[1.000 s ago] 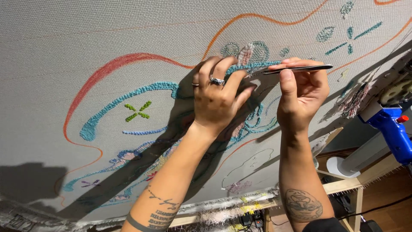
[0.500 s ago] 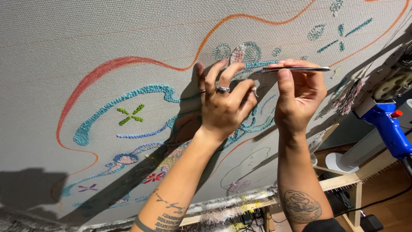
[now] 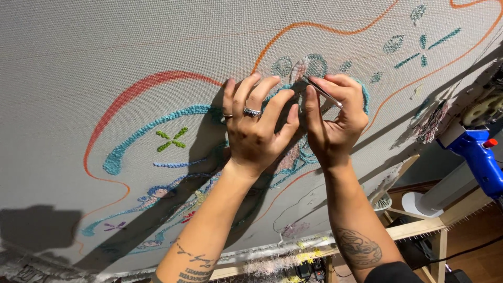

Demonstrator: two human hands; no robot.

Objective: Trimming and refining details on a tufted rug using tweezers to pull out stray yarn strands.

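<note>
Head view: left hand presses spread fingers on the stretched grey tufting cloth; right hand pinches thin metal tweezers at a pale pink yarn patch.

Upper left and left of frame: bare grey backing cloth is lying open, nothing standing off it, a hand is passing freely there. Centre: left hand and right hand are sitting close together, only a narrow gap between them. Right edge: blue tufting gun is hanging in the way. Lower right: wooden frame and white fan are crowding the space.
</note>
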